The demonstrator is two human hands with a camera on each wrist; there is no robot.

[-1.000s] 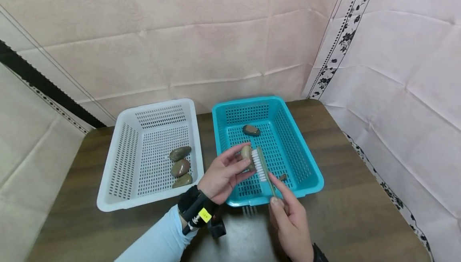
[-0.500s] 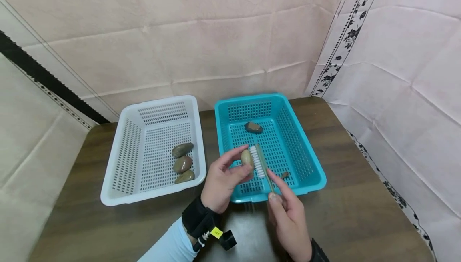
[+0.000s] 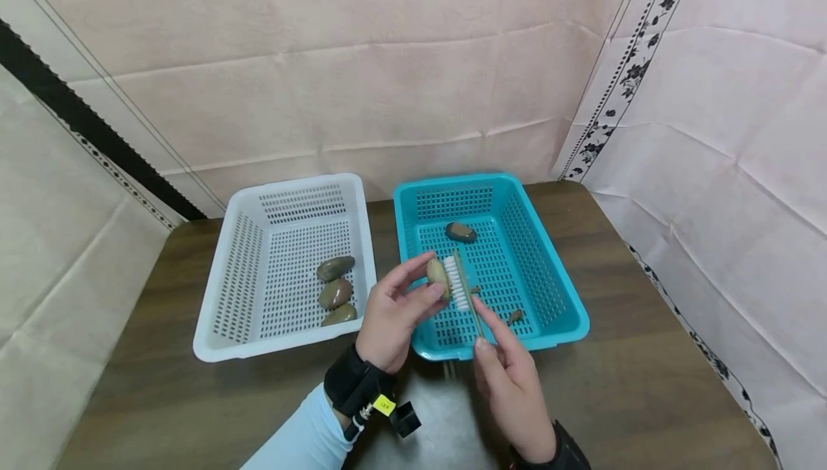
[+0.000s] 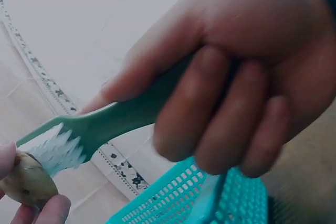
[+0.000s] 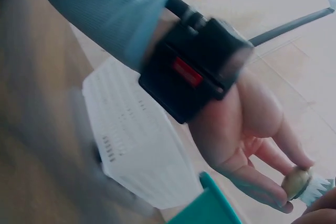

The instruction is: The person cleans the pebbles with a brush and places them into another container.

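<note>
My left hand (image 3: 395,316) holds a smooth tan stone (image 3: 437,274) between thumb and fingers, above the near left part of the blue basket (image 3: 568,312). In my right hand (image 3: 510,377) is a green-handled scrub brush (image 3: 466,287), its forefinger stretched along the handle. White bristles (image 4: 58,150) press against the side of the stone in the left wrist view. The right wrist view shows the stone (image 5: 296,183) at the left fingertips, with the bristles (image 5: 317,190) meeting it. A dark brown stone (image 3: 461,232) lies at the far end of the blue basket.
To the left stands a white basket (image 3: 220,290) with three wet stones (image 3: 335,293) along its right side. Small brown pieces (image 3: 515,316) lie in the blue basket near its front. Both baskets rest on a dark wooden table (image 3: 646,355) with cloth-covered walls (image 3: 413,82) behind.
The head view has shifted slightly, moving the baskets a little to the right. Both hands keep their hold; the stone is turned a little and the brush stays against it.
</note>
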